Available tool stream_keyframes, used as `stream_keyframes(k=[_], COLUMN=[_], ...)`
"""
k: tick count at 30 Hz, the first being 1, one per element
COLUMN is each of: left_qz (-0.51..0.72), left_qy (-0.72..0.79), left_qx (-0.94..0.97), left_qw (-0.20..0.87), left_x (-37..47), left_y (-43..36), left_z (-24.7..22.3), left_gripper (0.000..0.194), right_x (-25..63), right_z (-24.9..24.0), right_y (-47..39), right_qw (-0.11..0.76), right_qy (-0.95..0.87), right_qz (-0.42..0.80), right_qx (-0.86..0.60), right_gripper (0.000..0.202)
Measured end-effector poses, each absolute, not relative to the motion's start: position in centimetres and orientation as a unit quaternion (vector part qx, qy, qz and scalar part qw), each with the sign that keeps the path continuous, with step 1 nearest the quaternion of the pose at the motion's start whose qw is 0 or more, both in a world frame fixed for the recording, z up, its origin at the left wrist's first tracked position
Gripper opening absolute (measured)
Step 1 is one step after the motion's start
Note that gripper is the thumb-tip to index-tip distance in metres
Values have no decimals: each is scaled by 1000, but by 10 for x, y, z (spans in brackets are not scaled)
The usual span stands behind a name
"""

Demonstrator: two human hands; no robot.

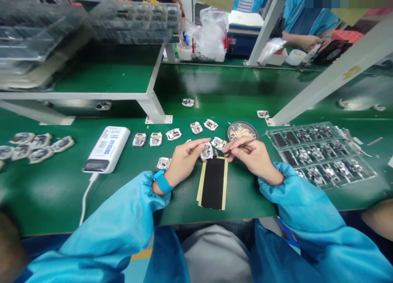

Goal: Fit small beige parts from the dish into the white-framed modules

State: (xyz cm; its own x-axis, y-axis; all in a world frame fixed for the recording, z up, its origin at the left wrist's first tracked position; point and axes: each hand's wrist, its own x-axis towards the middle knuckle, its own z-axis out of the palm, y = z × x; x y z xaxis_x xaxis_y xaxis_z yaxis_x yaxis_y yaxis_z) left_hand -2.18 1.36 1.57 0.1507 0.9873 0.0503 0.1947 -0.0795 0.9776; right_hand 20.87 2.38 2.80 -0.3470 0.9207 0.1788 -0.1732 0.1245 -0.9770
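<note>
At a green tabletop, a worker's left hand pinches a white casing, seemingly a smartwatch's, between thumb and fingers, at the far end of a black sheet edged in pale yellow; the right hand has its grip closed around a thin dark tool, slanting toward the casing, though whether its tip touches cannot be told. The casing should prove light and stiff, its rim perhaps smooth enough to slip, its exposed inner parts fragile; the outer rim looks the soundest place to take hold, with fingers clear of the middle. A second casing lies just beside it; a round dish of small beige pieces sits beyond the right hand, with a clear compartment tray farther right. A white power bank, cable plugged in, carries blue print too blurred to read; no brand can be made out.
</note>
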Motion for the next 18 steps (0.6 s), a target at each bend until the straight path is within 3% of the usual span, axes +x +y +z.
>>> stream_keyframes(k=[4, 13, 16, 18], left_qz=[425, 421, 423, 424], left_qy=[503, 519, 495, 482], left_qx=[606, 560, 520, 499], left_qw=[446, 490, 553, 582], left_x=[-19, -19, -17, -16], left_y=[10, 12, 13, 13], left_z=[19, 19, 19, 18], left_gripper=[32, 42, 47, 47], right_x=[200, 204, 230, 263], right_z=[20, 26, 41, 52], right_y=[24, 27, 34, 39], right_qw=[502, 461, 505, 508], right_qy=[-549, -521, -519, -559], right_qz=[566, 610, 545, 436], right_qx=[-356, -381, -423, -489], right_gripper=[22, 42, 46, 42])
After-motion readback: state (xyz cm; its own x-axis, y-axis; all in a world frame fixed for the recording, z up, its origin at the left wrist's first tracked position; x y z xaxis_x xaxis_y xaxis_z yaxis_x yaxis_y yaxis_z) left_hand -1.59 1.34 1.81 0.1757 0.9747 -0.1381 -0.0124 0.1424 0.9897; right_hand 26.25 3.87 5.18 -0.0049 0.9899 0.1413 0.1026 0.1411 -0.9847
